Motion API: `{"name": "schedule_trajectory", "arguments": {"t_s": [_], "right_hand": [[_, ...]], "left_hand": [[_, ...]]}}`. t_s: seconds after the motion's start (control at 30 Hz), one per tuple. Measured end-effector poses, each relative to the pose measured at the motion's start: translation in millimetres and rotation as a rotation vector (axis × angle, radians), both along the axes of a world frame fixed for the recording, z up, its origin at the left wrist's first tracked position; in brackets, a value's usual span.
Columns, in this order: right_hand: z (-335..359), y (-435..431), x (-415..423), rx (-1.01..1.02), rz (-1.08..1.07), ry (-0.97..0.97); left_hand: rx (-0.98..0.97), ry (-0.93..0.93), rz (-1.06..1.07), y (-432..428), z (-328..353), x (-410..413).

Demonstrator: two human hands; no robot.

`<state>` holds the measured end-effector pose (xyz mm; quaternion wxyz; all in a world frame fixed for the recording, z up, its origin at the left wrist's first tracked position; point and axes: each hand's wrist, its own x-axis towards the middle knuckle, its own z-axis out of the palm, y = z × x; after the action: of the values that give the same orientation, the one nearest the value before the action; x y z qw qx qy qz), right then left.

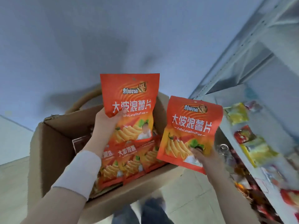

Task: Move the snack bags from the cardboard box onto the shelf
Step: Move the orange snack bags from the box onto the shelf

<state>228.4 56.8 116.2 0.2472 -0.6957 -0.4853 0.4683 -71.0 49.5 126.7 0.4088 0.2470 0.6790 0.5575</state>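
We observe the left hand (pixel 106 122) holding one orange snack bag (pixel 129 102) upright by its left edge, thumb across the front and fingers curled behind. This bag hangs over the open cardboard box (pixel 53 143), clear of the stock below. The right hand (pixel 202 156) pinches a second orange snack bag (pixel 191 131) at its lower right corner; the thumb shows on the front, the remaining fingers are hidden behind the pack. This second bag sits to the right of the box, between it and the shelf (pixel 239 146).

More orange bags (pixel 127 162) lie in the box in overlapping rows, so we judge the task well short of done. The shelf at right already carries yellow and red packets (pixel 246 135); that side of the view is blurred and we cannot tell which tier has free space.

We judge the step in hand to be the carry of both bags to the shelf. To do it well, we recommend:
- leading with the right bag, which is nearer the shelf;
- shifting the corner pinch to a fuller hold, since a corner grip lets the pack swing;
- keeping the printed face outward and the bag upright;
- setting each bag beside, not upon, the packets already there.
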Motion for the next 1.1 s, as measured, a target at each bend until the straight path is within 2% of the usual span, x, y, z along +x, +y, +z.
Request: {"name": "schedule_trajectory", "arguments": {"t_s": [0.13,0.3,0.43,0.57,0.83,1.1], "right_hand": [[46.1,-4.7,105.7,0.129,-0.233,0.016],[94.7,-12.8,262.9,0.282,-0.454,0.085],[122.1,-25.8,394.4,0.347,-0.613,0.154],[149.0,-35.6,504.4,0.427,-0.717,0.182],[160.8,1.0,654.0,0.54,-0.876,0.236],[171.4,114.1,778.1,0.586,-0.955,0.211]], "left_hand": [[0.117,0.054,-0.156,49.8,53.3,97.8],[0.279,0.142,-0.409,107.0,110.4,269.0],[0.42,0.08,-0.593,133.4,145.7,430.2],[0.464,0.044,-0.776,150.6,168.3,565.5],[0.507,0.014,-0.989,220.0,181.3,754.6],[0.52,-0.043,-1.205,351.3,193.8,918.4]]}}
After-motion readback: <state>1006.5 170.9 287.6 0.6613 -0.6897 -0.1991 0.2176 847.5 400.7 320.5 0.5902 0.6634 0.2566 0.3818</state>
